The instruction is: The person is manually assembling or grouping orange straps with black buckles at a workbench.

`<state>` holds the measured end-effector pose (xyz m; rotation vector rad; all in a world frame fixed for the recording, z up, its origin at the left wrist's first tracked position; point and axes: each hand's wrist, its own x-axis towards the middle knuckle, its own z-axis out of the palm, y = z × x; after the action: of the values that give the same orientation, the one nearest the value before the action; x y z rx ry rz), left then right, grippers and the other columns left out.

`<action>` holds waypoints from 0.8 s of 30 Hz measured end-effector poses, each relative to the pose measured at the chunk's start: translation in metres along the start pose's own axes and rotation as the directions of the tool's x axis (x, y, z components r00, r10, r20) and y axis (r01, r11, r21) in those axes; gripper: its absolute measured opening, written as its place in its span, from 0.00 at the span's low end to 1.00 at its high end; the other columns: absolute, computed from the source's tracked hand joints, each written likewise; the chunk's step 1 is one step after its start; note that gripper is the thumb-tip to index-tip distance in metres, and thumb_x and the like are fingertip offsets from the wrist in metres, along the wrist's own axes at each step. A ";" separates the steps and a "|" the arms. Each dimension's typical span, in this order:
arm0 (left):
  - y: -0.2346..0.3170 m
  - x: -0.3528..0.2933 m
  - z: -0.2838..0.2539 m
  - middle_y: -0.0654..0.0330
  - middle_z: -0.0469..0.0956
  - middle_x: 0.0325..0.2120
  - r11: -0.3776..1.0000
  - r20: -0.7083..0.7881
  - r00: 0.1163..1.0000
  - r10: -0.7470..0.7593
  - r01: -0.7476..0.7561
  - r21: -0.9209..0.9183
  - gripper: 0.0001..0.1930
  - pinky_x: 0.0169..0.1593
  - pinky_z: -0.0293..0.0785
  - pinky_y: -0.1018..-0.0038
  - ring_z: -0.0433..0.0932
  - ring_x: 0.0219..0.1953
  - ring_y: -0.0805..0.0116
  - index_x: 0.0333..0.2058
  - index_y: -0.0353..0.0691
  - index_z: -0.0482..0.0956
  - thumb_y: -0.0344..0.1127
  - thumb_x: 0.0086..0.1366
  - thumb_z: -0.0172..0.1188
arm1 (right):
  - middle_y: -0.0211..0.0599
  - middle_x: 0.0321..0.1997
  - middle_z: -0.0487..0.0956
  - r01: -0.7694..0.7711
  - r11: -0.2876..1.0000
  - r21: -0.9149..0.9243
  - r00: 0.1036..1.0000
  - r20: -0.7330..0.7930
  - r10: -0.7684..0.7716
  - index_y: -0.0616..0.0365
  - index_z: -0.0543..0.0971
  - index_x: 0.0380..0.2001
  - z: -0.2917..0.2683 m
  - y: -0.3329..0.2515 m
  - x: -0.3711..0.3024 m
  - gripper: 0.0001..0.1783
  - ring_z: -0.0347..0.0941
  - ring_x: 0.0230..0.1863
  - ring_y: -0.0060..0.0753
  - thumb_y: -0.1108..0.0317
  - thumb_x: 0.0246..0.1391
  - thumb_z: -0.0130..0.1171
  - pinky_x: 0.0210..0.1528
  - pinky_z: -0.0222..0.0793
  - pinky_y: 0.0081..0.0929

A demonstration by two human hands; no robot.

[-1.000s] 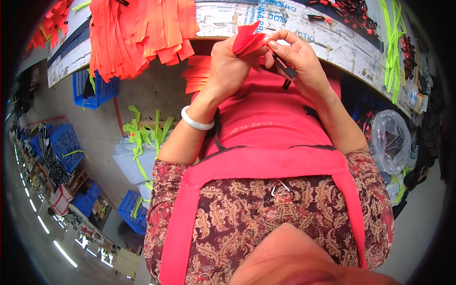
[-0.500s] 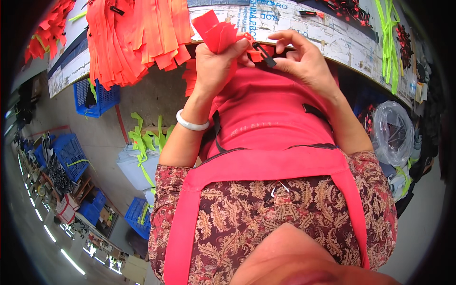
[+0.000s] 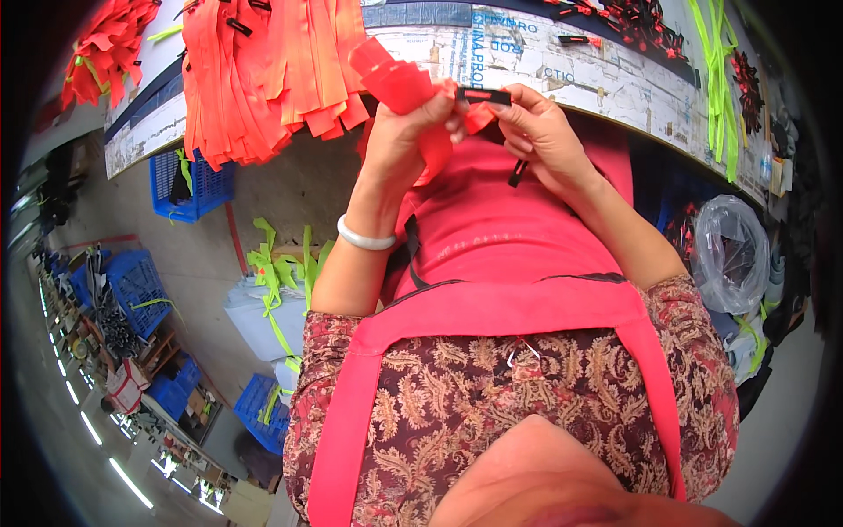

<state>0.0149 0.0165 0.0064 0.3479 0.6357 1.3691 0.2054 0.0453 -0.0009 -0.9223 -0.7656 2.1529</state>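
Note:
Above my lap, near the table edge, my left hand (image 3: pixel 413 119) is closed around a folded orange-red webbing strap (image 3: pixel 391 79). At its fingertips a slim black plastic buckle piece (image 3: pixel 483 95) with a red slot bridges the gap between my hands. My right hand (image 3: pixel 549 136) pinches the other end of that piece. A second narrow black piece (image 3: pixel 518 173) sticks out below my right fingers; how it is held is hidden. Orange-red strap also hangs beneath my left hand.
A table (image 3: pixel 518 70) covered in worn printed sheeting lies ahead. Bunches of orange-red straps (image 3: pixel 272 79) hang over its left edge; yellow-green straps (image 3: pixel 718 97) hang at right. Blue crates (image 3: pixel 191 183) stand on the floor, and a clear plastic bag (image 3: pixel 731 255) is at right.
The black buckle piece has turned from slanted to nearly level and risen a little. My right hand has shifted slightly lower, and a second black piece now shows under it.

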 end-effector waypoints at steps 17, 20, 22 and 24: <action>0.028 -0.020 0.000 0.64 0.74 0.18 0.887 0.008 0.990 -0.142 0.124 0.445 0.06 0.17 0.60 0.82 0.69 0.16 0.79 0.35 0.34 0.80 0.31 0.61 0.62 | 0.29 0.31 0.79 0.252 0.846 -0.469 0.964 0.197 -0.177 0.64 0.80 0.35 0.034 -0.034 -0.012 0.09 0.73 0.35 0.17 0.69 0.56 0.61 0.41 0.70 0.17; 0.028 -0.020 0.002 0.64 0.74 0.18 0.889 0.005 0.985 -0.172 0.153 0.431 0.07 0.17 0.59 0.82 0.68 0.15 0.79 0.35 0.34 0.80 0.31 0.61 0.62 | 0.29 0.31 0.79 0.212 0.818 -0.535 0.973 0.196 -0.124 0.64 0.80 0.35 0.034 -0.039 -0.012 0.09 0.73 0.35 0.17 0.68 0.56 0.61 0.42 0.69 0.17; 0.027 -0.020 0.002 0.64 0.73 0.18 0.889 -0.003 0.987 -0.158 0.144 0.435 0.07 0.16 0.58 0.82 0.67 0.15 0.80 0.35 0.34 0.80 0.31 0.61 0.62 | 0.29 0.31 0.79 0.154 0.826 -0.542 0.983 0.166 -0.074 0.64 0.80 0.34 0.034 -0.039 -0.013 0.09 0.73 0.35 0.16 0.68 0.56 0.62 0.41 0.69 0.16; 0.027 -0.019 -0.003 0.64 0.73 0.17 0.892 0.058 0.982 -0.182 0.140 0.429 0.06 0.16 0.57 0.83 0.66 0.14 0.80 0.35 0.34 0.80 0.31 0.61 0.62 | 0.29 0.31 0.79 0.151 0.819 -0.554 0.983 0.171 -0.067 0.64 0.80 0.34 0.034 -0.039 -0.014 0.09 0.73 0.36 0.16 0.68 0.55 0.62 0.41 0.69 0.16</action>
<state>-0.0095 0.0027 0.0236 0.6921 0.8630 1.0401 0.1999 0.0506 0.0520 -0.9804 -1.5514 1.9272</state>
